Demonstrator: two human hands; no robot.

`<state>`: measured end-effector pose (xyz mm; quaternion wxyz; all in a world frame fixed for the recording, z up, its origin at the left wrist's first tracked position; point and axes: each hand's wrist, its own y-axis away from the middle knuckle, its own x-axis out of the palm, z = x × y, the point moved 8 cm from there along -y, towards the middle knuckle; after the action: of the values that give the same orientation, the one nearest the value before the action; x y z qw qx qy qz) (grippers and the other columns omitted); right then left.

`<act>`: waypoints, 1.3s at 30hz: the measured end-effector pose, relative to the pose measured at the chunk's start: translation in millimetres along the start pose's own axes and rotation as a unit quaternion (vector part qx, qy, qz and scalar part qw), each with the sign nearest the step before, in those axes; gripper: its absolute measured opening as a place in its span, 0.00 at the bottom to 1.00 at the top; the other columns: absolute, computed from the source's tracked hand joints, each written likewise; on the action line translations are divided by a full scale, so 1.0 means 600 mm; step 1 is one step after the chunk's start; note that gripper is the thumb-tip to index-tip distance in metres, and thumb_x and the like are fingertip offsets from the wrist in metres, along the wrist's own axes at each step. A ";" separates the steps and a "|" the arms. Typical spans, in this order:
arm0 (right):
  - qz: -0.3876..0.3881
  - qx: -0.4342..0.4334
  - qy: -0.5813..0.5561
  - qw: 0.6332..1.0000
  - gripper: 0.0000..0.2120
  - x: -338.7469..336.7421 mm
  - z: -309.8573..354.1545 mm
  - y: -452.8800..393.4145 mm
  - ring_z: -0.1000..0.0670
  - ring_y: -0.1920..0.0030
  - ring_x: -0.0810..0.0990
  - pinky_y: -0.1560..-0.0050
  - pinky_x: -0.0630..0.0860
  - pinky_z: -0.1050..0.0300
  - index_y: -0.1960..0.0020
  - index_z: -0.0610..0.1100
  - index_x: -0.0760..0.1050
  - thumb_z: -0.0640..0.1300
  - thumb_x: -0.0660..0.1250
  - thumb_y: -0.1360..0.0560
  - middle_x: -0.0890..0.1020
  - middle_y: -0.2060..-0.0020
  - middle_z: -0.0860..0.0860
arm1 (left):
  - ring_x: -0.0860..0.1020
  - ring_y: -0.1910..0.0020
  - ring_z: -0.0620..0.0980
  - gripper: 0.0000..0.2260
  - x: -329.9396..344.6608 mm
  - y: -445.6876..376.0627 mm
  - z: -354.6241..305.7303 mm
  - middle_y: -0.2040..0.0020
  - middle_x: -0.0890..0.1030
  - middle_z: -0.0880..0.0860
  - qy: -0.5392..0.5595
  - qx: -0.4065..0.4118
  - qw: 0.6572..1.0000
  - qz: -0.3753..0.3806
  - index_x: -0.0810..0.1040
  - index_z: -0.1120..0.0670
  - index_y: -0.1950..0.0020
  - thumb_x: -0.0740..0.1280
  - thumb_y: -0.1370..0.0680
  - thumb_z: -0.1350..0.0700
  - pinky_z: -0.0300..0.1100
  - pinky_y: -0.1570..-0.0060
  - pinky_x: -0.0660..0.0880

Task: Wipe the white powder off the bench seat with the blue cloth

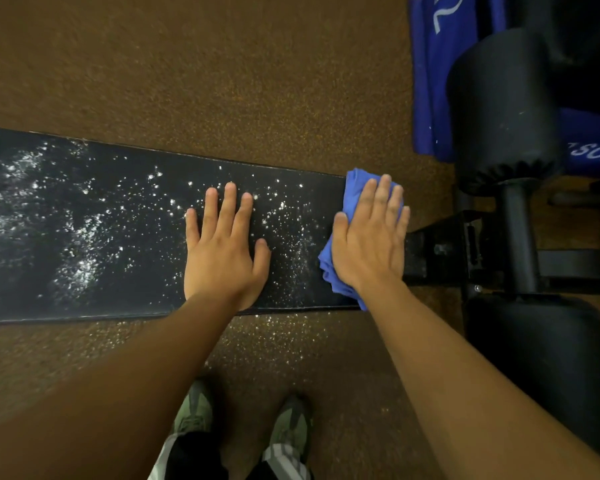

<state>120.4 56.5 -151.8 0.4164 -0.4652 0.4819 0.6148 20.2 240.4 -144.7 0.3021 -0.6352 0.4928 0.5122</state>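
Observation:
A long black bench seat (125, 299) runs from the left edge to the middle right. White powder (80, 237) is scattered over it, thickest toward the left. My left hand (222, 251) lies flat on the seat, palm down, fingers spread, holding nothing. My right hand (371, 237) presses flat on a bunched blue cloth (329, 268) at the seat's right end. The cloth sticks out above the fingertips and below the wrist.
Brown speckled flooring (222, 81) surrounds the bench, with spilled powder specks (274, 337) on it near my feet. The black bench frame (444, 251) and round black pads (499, 109) stand at the right. Blue fabric with white lettering (430, 81) lies at the top right.

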 end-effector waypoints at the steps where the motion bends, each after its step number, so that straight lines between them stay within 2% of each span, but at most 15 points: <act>1: -0.003 -0.005 0.002 1.000 0.32 -0.001 0.008 0.003 0.40 0.22 0.41 0.24 0.43 0.41 0.22 0.37 0.42 0.53 0.47 0.19 0.44 0.22 0.40 | 0.42 0.21 0.54 0.29 0.001 0.000 0.000 0.20 0.49 0.54 -0.001 0.000 1.000 -0.001 0.52 0.53 0.21 0.50 0.21 0.45 0.57 0.25 0.41; 6: 0.025 -0.144 0.029 0.989 0.33 0.015 0.017 0.104 0.43 0.22 0.39 0.24 0.42 0.42 0.22 0.39 0.40 0.55 0.40 0.21 0.42 0.22 0.42 | 0.42 0.22 0.53 0.29 0.000 0.002 0.002 0.20 0.48 0.53 -0.006 0.003 1.000 -0.004 0.50 0.52 0.21 0.50 0.21 0.45 0.57 0.25 0.42; 9: 0.031 -0.099 0.030 0.994 0.32 0.006 -0.015 0.069 0.44 0.22 0.40 0.24 0.43 0.43 0.22 0.39 0.42 0.54 0.43 0.21 0.44 0.21 0.42 | 0.40 0.22 0.53 0.29 -0.001 0.003 0.003 0.20 0.47 0.53 -0.010 0.003 1.000 -0.001 0.49 0.52 0.21 0.49 0.20 0.45 0.57 0.25 0.41; 12: 0.007 -0.017 -0.011 1.000 0.31 -0.007 0.037 -0.024 0.42 0.22 0.41 0.24 0.42 0.42 0.22 0.38 0.42 0.53 0.46 0.19 0.45 0.21 0.41 | 0.40 0.22 0.53 0.29 0.002 0.000 0.004 0.20 0.47 0.53 -0.010 0.004 1.000 0.003 0.49 0.52 0.21 0.49 0.21 0.45 0.56 0.25 0.40; 15: -0.002 -0.108 0.001 0.994 0.31 0.012 0.116 0.019 0.41 0.22 0.40 0.24 0.43 0.41 0.22 0.38 0.41 0.54 0.44 0.19 0.43 0.22 0.41 | 0.41 0.22 0.53 0.30 0.004 -0.003 0.005 0.20 0.47 0.53 -0.008 0.010 1.000 0.013 0.50 0.52 0.21 0.49 0.22 0.45 0.56 0.25 0.42; 18: 0.032 -0.173 0.036 0.984 0.31 0.024 0.069 0.131 0.42 0.22 0.43 0.24 0.47 0.40 0.22 0.39 0.43 0.55 0.43 0.19 0.45 0.22 0.41 | 0.41 0.22 0.53 0.29 0.001 -0.002 0.007 0.20 0.47 0.53 0.000 0.013 1.000 0.017 0.50 0.52 0.21 0.49 0.21 0.45 0.56 0.24 0.42; 21: 0.014 -0.066 0.037 0.997 0.32 0.011 -0.002 0.063 0.41 0.22 0.44 0.24 0.48 0.39 0.22 0.37 0.45 0.54 0.44 0.20 0.48 0.22 0.40 | 0.41 0.22 0.53 0.29 0.001 -0.001 0.007 0.20 0.46 0.53 -0.001 0.009 1.000 0.014 0.49 0.51 0.21 0.49 0.21 0.46 0.56 0.24 0.41; 23: -0.005 0.023 -0.005 1.000 0.32 -0.007 0.012 -0.016 0.40 0.22 0.43 0.24 0.46 0.39 0.22 0.37 0.44 0.54 0.45 0.19 0.47 0.22 0.39 | 0.40 0.22 0.53 0.29 0.003 -0.002 0.006 0.20 0.46 0.53 -0.003 0.006 1.000 0.013 0.48 0.51 0.21 0.49 0.21 0.46 0.56 0.25 0.41; 24: 0.000 0.025 -0.008 1.000 0.32 -0.007 0.039 -0.031 0.40 0.22 0.42 0.24 0.44 0.40 0.22 0.37 0.43 0.53 0.45 0.19 0.46 0.22 0.39 | 0.40 0.22 0.53 0.29 0.004 -0.003 0.005 0.20 0.46 0.53 -0.004 0.007 1.000 0.014 0.48 0.51 0.21 0.49 0.21 0.46 0.55 0.25 0.40; 27: 0.008 -0.113 0.020 0.993 0.31 0.018 0.118 0.046 0.40 0.23 0.41 0.24 0.43 0.41 0.22 0.37 0.41 0.54 0.42 0.19 0.43 0.22 0.39 | 0.41 0.22 0.53 0.29 0.004 -0.004 0.005 0.20 0.47 0.53 -0.004 0.008 1.000 0.014 0.50 0.52 0.21 0.49 0.22 0.46 0.55 0.25 0.40; 29: 0.038 -0.189 0.040 0.980 0.32 0.028 0.099 0.127 0.41 0.22 0.43 0.24 0.46 0.41 0.22 0.38 0.42 0.55 0.42 0.19 0.44 0.22 0.40 | 0.42 0.22 0.53 0.29 0.002 -0.003 0.006 0.20 0.47 0.53 0.004 0.009 1.000 0.012 0.51 0.52 0.21 0.49 0.22 0.46 0.55 0.24 0.41; 31: 0.045 -0.184 0.051 0.981 0.31 0.027 0.041 0.121 0.42 0.22 0.44 0.24 0.48 0.41 0.22 0.39 0.42 0.55 0.43 0.20 0.45 0.22 0.42 | 0.41 0.22 0.52 0.29 0.002 -0.002 0.006 0.20 0.47 0.52 0.004 0.009 1.000 0.011 0.50 0.51 0.21 0.49 0.21 0.46 0.55 0.24 0.42; 35: 0.015 -0.016 0.012 1.000 0.32 -0.004 0.017 -0.005 0.42 0.22 0.40 0.24 0.43 0.42 0.22 0.38 0.40 0.53 0.45 0.19 0.44 0.22 0.40 | 0.41 0.22 0.52 0.29 0.004 -0.002 0.007 0.20 0.47 0.52 0.005 0.005 1.000 0.007 0.50 0.51 0.21 0.50 0.21 0.46 0.56 0.24 0.41; 36: 0.011 -0.011 0.012 1.000 0.32 -0.005 0.037 -0.008 0.41 0.22 0.40 0.24 0.43 0.42 0.22 0.38 0.40 0.54 0.45 0.19 0.43 0.22 0.40 | 0.42 0.22 0.53 0.29 0.004 -0.002 0.005 0.20 0.48 0.53 0.007 0.007 1.000 0.009 0.50 0.51 0.21 0.50 0.21 0.46 0.56 0.24 0.42; 39: 0.024 -0.140 0.046 0.989 0.32 0.019 0.091 0.068 0.41 0.22 0.40 0.24 0.43 0.41 0.22 0.38 0.40 0.54 0.41 0.19 0.42 0.22 0.40 | 0.42 0.22 0.53 0.29 0.002 -0.002 0.007 0.20 0.48 0.53 0.004 0.005 1.000 0.007 0.51 0.52 0.21 0.50 0.21 0.46 0.56 0.25 0.43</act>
<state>69.4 102.8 -149.2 0.3100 -0.5349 0.4203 0.6642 19.8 244.2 -147.6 0.2994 -0.6326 0.5009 0.5092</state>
